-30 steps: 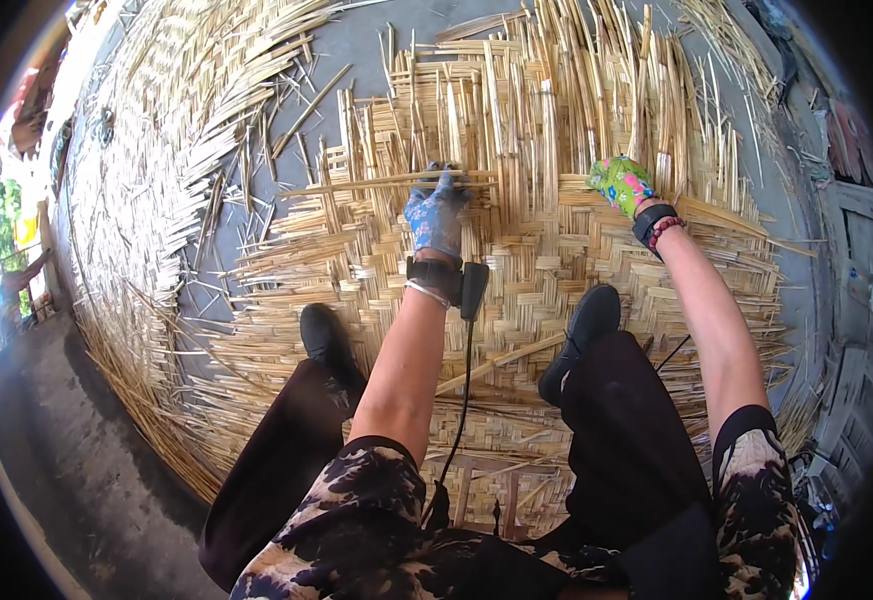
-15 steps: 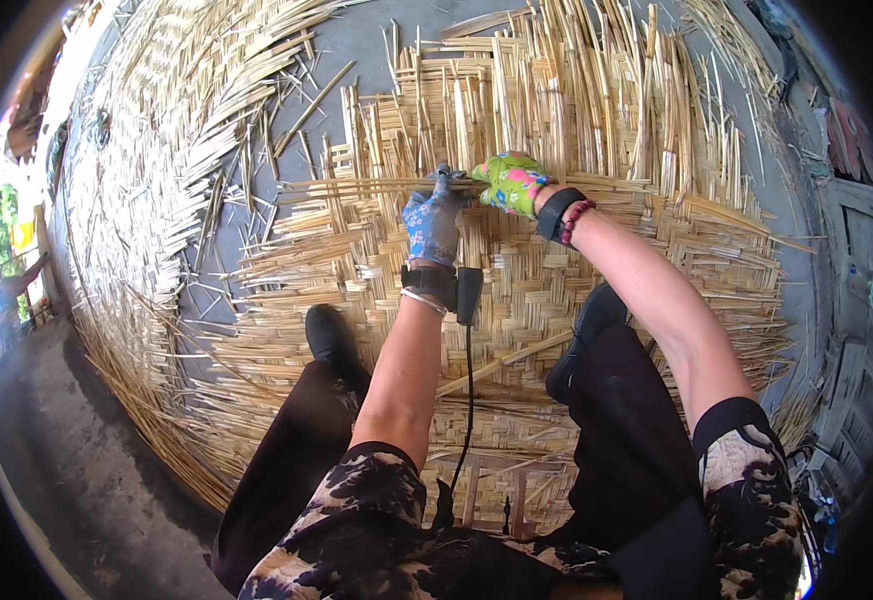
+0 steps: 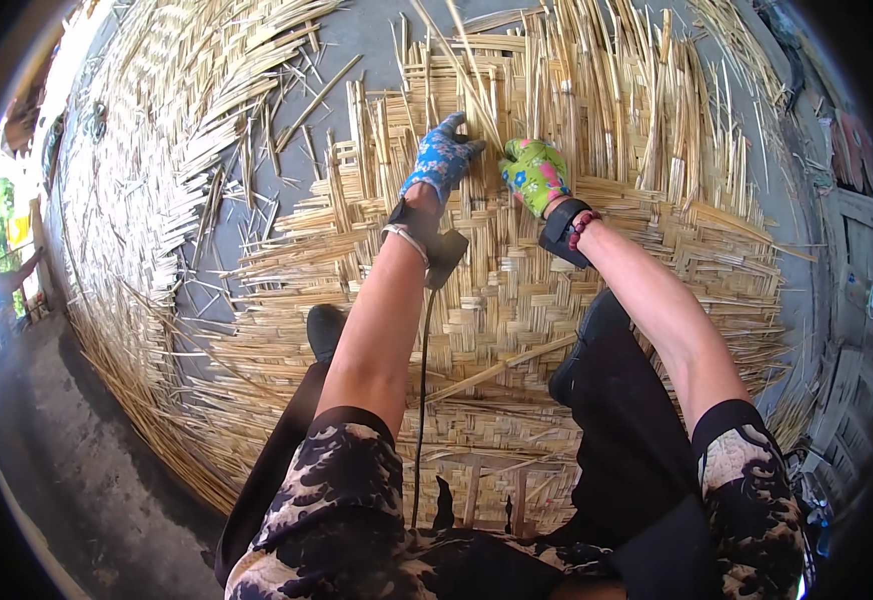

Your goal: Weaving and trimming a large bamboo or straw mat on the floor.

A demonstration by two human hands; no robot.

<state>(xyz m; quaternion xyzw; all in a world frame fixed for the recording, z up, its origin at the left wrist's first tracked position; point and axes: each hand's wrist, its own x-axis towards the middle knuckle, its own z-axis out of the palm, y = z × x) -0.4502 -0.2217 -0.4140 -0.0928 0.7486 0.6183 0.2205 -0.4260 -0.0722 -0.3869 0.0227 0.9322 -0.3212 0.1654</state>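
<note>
Below me lies a large mat woven from pale split-reed strips, its loose strip ends fanning out at the far side. My right hand, in a green floral glove, is closed at the lower end of a few long reed strips that point away from me and slant a little left. My left hand, in a blue floral glove, is just left of these strips with its fingers apart. Part of the right fingers' grip is hidden by the glove. Black bands circle both wrists.
My feet, in dark shoes, rest on the mat. Another woven mat spreads to the left, with broken strip scraps on the grey floor between. A concrete ledge is at lower left. Far left, a person's arm shows.
The strips that lay crosswise between both hands now point away from me, at the right hand. My left hand has come off them, opened and moved slightly farther away.
</note>
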